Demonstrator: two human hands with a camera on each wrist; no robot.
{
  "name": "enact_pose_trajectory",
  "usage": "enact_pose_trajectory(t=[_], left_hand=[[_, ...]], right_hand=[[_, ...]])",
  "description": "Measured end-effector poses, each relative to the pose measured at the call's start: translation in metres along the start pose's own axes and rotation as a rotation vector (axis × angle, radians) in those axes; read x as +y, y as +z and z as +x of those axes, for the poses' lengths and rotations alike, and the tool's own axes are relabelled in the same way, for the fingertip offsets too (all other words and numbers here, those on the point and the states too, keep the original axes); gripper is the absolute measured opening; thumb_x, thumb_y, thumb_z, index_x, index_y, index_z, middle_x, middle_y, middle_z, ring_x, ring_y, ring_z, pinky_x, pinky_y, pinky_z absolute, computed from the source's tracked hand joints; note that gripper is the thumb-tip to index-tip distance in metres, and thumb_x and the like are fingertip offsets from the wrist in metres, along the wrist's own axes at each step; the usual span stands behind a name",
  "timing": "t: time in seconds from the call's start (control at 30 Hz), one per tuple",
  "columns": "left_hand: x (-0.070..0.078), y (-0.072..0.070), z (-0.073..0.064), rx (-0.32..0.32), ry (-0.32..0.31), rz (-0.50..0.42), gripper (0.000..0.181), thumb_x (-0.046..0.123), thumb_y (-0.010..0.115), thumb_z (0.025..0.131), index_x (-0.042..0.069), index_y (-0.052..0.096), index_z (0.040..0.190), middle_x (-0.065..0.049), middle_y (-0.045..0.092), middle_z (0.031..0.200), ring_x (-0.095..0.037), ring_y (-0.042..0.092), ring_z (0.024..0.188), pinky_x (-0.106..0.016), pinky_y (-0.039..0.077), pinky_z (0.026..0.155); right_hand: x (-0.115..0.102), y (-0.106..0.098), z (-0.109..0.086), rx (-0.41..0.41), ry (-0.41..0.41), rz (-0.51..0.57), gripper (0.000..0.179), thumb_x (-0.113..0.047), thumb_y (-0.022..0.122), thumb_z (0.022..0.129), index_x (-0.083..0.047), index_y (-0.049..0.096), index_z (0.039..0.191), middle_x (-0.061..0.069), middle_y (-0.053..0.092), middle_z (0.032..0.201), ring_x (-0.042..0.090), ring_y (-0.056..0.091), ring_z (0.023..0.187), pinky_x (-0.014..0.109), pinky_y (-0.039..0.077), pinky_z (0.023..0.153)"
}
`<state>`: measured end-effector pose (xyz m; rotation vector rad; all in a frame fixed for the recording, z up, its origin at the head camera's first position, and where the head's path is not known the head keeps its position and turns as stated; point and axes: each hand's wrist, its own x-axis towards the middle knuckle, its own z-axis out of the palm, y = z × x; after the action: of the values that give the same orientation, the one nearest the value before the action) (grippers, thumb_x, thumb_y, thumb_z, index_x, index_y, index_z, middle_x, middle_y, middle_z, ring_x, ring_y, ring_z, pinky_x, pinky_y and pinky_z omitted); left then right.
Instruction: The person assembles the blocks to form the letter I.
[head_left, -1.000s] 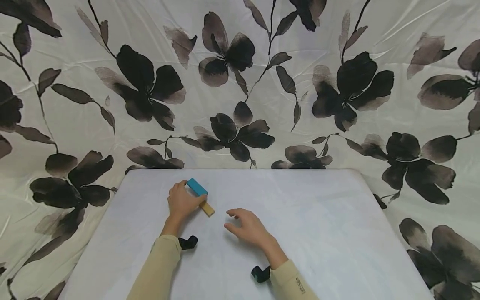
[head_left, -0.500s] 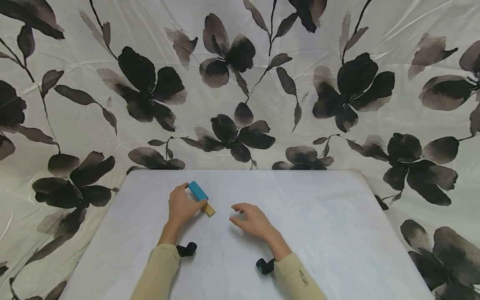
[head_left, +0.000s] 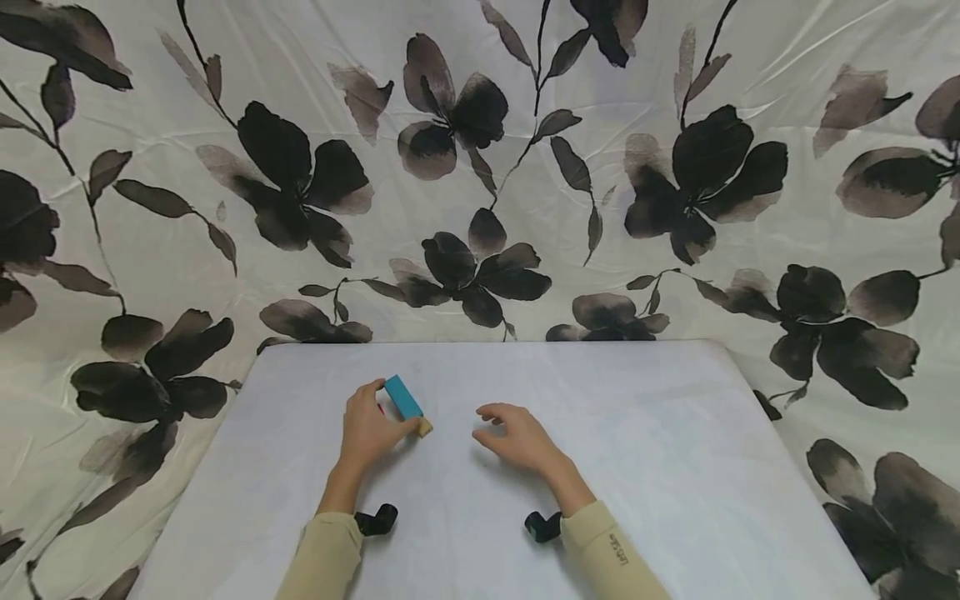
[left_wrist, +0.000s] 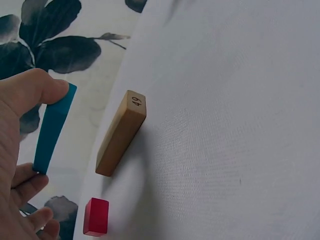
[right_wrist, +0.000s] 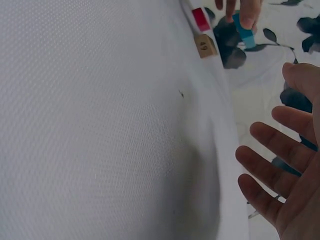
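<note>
My left hand (head_left: 369, 429) holds a blue wooden block (left_wrist: 54, 131) by its two ends, thumb on one end and fingertips on the other. The block is lifted off the table. Below it lies a plain wooden block (left_wrist: 120, 135) marked 49 on its end, apart from the hand. A small red block (left_wrist: 96, 217) lies beyond it in the left wrist view; in the head view it is mostly hidden behind the left hand. To the right, my right hand (head_left: 517, 437) hovers over the table with relaxed fingers and nothing in them.
A white cloth-covered table (head_left: 637, 467) spreads under both hands. Behind its far edge hangs a floral curtain (head_left: 585, 200). Black wrist cameras (head_left: 377, 520) sit on both forearms, near the tan sleeves.
The left hand has moved slightly right and nearer with the blue block, now covering more of the plain block. The right hand has shifted a little to the right.
</note>
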<state>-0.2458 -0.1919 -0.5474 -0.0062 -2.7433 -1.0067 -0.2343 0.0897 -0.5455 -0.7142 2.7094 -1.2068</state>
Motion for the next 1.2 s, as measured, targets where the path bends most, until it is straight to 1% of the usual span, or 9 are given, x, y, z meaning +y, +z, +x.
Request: enact_pose_trajectory(t=[0.2, 0.33, 0.43, 0.53, 0.63, 0.7, 0.83, 1.0, 1.2], left_hand=[[0.004, 0.002, -0.006, 0.019, 0.023, -0.031, 0.093, 0.039, 0.086, 0.067, -0.003, 0.043, 0.138, -0.023, 0.048, 0.134, -0.042, 0.037, 0.127, -0.058, 0.034, 0.100], [0.006, 0.005, -0.007, 0.030, 0.051, -0.030, 0.096, 0.042, 0.088, 0.065, -0.002, 0.044, 0.138, -0.022, 0.050, 0.131, -0.038, 0.045, 0.116, -0.053, 0.041, 0.091], [0.007, 0.007, -0.009, 0.019, 0.051, -0.022, 0.097, 0.043, 0.088, 0.064, -0.002, 0.044, 0.138, -0.021, 0.050, 0.131, -0.036, 0.048, 0.109, -0.049, 0.045, 0.086], [0.009, 0.010, -0.013, 0.007, 0.041, -0.026, 0.095, 0.041, 0.087, 0.065, -0.002, 0.044, 0.138, -0.021, 0.049, 0.132, -0.037, 0.047, 0.115, -0.052, 0.044, 0.091], [0.010, 0.012, -0.017, 0.001, 0.038, -0.033, 0.093, 0.038, 0.087, 0.066, -0.002, 0.044, 0.138, -0.021, 0.048, 0.133, -0.039, 0.041, 0.124, -0.056, 0.038, 0.099], [0.011, 0.014, -0.019, 0.003, 0.042, -0.038, 0.093, 0.037, 0.087, 0.066, -0.002, 0.044, 0.138, -0.021, 0.048, 0.134, -0.039, 0.040, 0.126, -0.057, 0.036, 0.101], [0.014, 0.018, -0.022, 0.006, 0.059, -0.045, 0.093, 0.036, 0.088, 0.065, -0.002, 0.045, 0.137, -0.021, 0.049, 0.134, -0.039, 0.040, 0.127, -0.057, 0.035, 0.102], [0.019, 0.022, -0.024, -0.003, 0.083, -0.050, 0.093, 0.036, 0.088, 0.065, -0.003, 0.045, 0.137, -0.021, 0.048, 0.135, -0.038, 0.042, 0.126, -0.056, 0.035, 0.103], [0.022, 0.026, -0.027, -0.021, 0.071, -0.050, 0.093, 0.038, 0.088, 0.066, -0.002, 0.045, 0.138, -0.020, 0.049, 0.135, -0.037, 0.044, 0.124, -0.056, 0.037, 0.102]], right_hand=[[0.003, -0.003, -0.002, 0.005, 0.008, 0.004, 0.046, -0.036, 0.064, 0.092, -0.006, 0.062, 0.128, 0.006, 0.064, 0.124, 0.023, 0.060, 0.109, 0.040, 0.048, 0.091], [0.005, -0.004, 0.000, 0.015, 0.003, -0.006, 0.046, -0.035, 0.064, 0.093, -0.006, 0.062, 0.128, 0.005, 0.064, 0.124, 0.023, 0.060, 0.109, 0.040, 0.048, 0.092], [0.007, -0.004, 0.000, 0.020, 0.002, -0.009, 0.045, -0.036, 0.064, 0.093, -0.007, 0.062, 0.128, 0.005, 0.064, 0.123, 0.022, 0.060, 0.109, 0.039, 0.048, 0.092], [0.007, -0.005, 0.000, 0.021, -0.007, 0.005, 0.045, -0.035, 0.064, 0.093, -0.006, 0.062, 0.128, 0.006, 0.064, 0.123, 0.022, 0.060, 0.109, 0.040, 0.048, 0.091], [0.005, -0.006, -0.002, 0.022, -0.022, 0.004, 0.045, -0.035, 0.064, 0.093, -0.005, 0.062, 0.127, 0.007, 0.065, 0.122, 0.023, 0.060, 0.108, 0.040, 0.048, 0.091], [0.005, -0.008, -0.003, 0.021, -0.030, -0.007, 0.045, -0.036, 0.064, 0.093, -0.005, 0.062, 0.126, 0.007, 0.065, 0.121, 0.023, 0.060, 0.108, 0.040, 0.048, 0.090], [0.006, -0.012, -0.005, 0.017, -0.040, -0.015, 0.046, -0.036, 0.064, 0.093, -0.005, 0.063, 0.126, 0.008, 0.065, 0.122, 0.024, 0.060, 0.108, 0.041, 0.049, 0.090], [0.009, -0.015, -0.008, 0.013, -0.023, -0.025, 0.046, -0.037, 0.063, 0.093, -0.005, 0.063, 0.126, 0.006, 0.064, 0.123, 0.024, 0.060, 0.109, 0.041, 0.048, 0.091], [0.012, -0.018, -0.011, 0.014, -0.017, -0.045, 0.046, -0.037, 0.064, 0.093, -0.006, 0.063, 0.126, 0.006, 0.064, 0.122, 0.023, 0.060, 0.108, 0.041, 0.048, 0.090]])
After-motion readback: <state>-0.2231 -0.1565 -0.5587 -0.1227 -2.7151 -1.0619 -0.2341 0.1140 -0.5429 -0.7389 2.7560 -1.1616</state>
